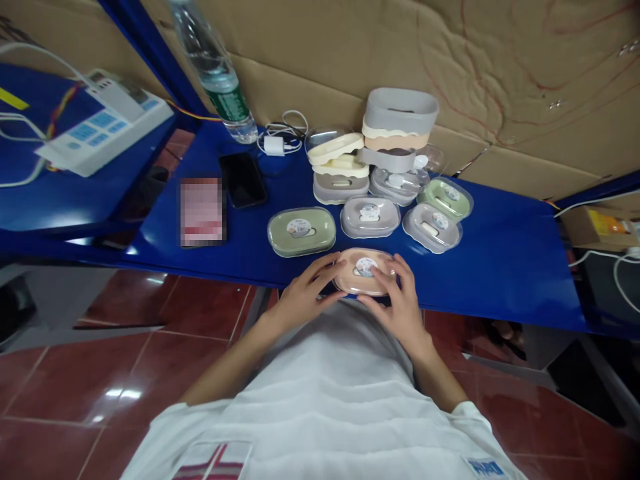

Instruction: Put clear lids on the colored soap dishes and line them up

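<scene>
A peach oval box (357,281) with a clear lid and a round sticker lies at the front edge of the blue table (490,267). My left hand (309,291) grips its left end, fingers on the lid and thumb at the near edge. On its right end my right hand (397,297) holds it the same way, with a finger near the sticker. Just beyond are a green lidded box (301,231), a grey lidded box (370,217) and another grey one (433,227), which touches a second green box (447,198).
Behind stand stacked grey, cream and peach box parts (400,110) and clear lids. To the left are a water bottle (227,100), a white charger (274,146), a black phone (243,180), a blurred pink item (201,211) and a power strip (107,130). Cardboard (310,60) lines the back.
</scene>
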### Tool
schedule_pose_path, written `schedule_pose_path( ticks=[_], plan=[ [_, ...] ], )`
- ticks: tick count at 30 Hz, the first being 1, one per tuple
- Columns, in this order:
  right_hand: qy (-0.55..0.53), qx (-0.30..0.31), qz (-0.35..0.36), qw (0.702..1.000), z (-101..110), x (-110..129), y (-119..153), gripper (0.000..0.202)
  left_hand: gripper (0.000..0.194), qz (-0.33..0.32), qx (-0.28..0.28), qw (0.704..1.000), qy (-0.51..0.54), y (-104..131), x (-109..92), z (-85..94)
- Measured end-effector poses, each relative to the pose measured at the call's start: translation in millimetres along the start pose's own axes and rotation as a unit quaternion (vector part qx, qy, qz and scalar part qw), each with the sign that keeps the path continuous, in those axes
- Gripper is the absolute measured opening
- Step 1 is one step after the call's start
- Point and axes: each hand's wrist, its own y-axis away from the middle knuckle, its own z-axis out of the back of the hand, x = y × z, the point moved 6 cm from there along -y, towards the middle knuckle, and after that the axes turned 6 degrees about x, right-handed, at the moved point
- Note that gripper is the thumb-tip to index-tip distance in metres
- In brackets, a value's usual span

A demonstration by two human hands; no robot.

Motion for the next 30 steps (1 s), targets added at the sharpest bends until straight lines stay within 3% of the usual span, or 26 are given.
schedule_pose_path(
  ticks=[5,12,16,20,22,26,30],
  plan=[
    [0.01,0.008,0.011,1.0,-3.4,1.2,-0.7,0.067,0.072,-0.01,0.001,1.0,0.006,-1.6,-0.3,2.1],
    [0.0,0.006,0.013,1.0,-7.4,-14.4,13.5,0.073,0.061,0.005,0.023,1.0,-0.017,-2.8,-2.6,-0.4],
    [-0.001,-0.032,-0.01,0.999,11.5,-39.0,36.8,0.069,0.049,0.018,0.042,0.997,-0.055,-2.3,-4.9,-2.3],
    [0.058,-0.111,-0.036,0.991,47.6,-73.7,78.1,0.065,0.042,0.008,0.035,0.998,-0.05,-1.8,-7.7,-2.3],
    [0.108,-0.152,-0.056,0.981,68.5,-91.5,101.3,0.066,0.04,-0.015,0.0,0.998,-0.067,-0.1,-9.1,2.8],
    [0.193,-0.21,-0.163,0.945,104.3,-128.5,132.9,0.069,0.045,-0.036,-0.141,0.969,-0.2,7.0,-9.2,31.2],
    [0.201,-0.229,-0.244,0.921,118.3,-158.1,122.9,0.077,0.046,0.012,-0.18,0.951,-0.251,2.7,-2.9,63.2]
  ],
)
